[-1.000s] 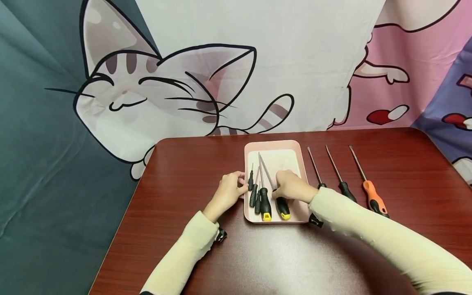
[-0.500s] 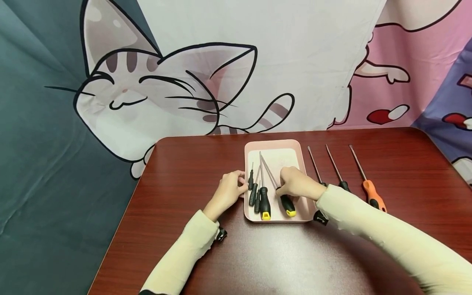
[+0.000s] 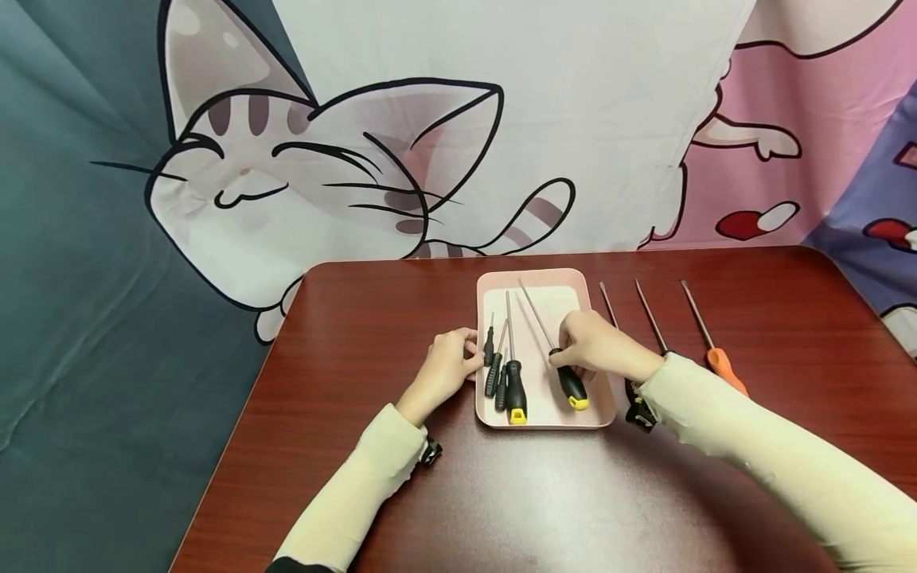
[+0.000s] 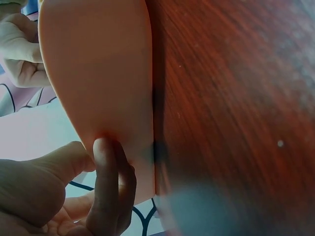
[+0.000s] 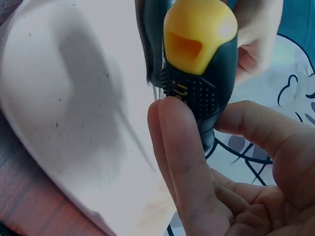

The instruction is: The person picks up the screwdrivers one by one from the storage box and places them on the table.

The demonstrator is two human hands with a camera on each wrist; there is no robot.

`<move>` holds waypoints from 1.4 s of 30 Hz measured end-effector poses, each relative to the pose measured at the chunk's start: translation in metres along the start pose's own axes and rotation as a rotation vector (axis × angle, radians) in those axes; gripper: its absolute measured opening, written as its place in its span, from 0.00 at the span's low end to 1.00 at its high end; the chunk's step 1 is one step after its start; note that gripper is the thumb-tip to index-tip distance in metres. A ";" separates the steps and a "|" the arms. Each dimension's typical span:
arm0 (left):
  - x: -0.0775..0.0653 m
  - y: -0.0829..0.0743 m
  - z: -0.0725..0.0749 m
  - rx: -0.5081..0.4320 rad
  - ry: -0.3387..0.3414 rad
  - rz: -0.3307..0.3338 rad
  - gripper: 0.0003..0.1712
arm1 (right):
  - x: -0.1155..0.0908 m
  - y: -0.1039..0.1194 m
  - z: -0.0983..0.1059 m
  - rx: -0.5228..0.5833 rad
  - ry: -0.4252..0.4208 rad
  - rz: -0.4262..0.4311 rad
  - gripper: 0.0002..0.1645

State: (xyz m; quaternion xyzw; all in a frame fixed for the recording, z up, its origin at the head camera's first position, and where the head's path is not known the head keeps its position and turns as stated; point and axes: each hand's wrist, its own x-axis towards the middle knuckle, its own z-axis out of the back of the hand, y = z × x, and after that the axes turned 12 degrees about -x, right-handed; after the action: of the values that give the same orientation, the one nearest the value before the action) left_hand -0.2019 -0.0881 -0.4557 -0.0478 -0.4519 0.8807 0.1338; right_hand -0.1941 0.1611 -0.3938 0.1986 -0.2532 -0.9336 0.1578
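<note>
Left hand (image 3: 446, 368): narrow pinch on smooth, round-cornered tray (image 3: 530, 277) | right hand (image 3: 600, 344): narrow pinch on dot-textured, black-yellow screwdriver (image 3: 571, 387)

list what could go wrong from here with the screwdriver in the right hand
The right hand holds the held screwdriver between thumb and fingers, so it could twist or slip into the tray. In the head view, the right sleeve covers part of the orange screwdriver, so that arm might knock it.
</note>
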 end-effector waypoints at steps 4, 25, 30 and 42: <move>0.001 0.000 0.000 -0.002 0.004 0.004 0.20 | -0.006 -0.004 0.008 0.025 -0.004 -0.010 0.10; -0.001 0.000 0.000 -0.027 0.010 0.018 0.20 | -0.044 -0.061 0.043 -0.021 -0.091 -0.060 0.15; -0.001 0.000 0.000 -0.040 0.010 0.018 0.20 | -0.056 -0.083 0.050 -0.061 -0.104 -0.079 0.16; -0.001 -0.001 -0.001 -0.050 0.004 0.031 0.19 | -0.088 -0.129 0.066 -0.155 -0.141 -0.167 0.17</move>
State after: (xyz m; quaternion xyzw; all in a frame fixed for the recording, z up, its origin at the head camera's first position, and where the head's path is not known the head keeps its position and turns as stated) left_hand -0.2004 -0.0869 -0.4551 -0.0601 -0.4728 0.8709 0.1197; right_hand -0.1726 0.3289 -0.3847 0.1399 -0.1736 -0.9718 0.0764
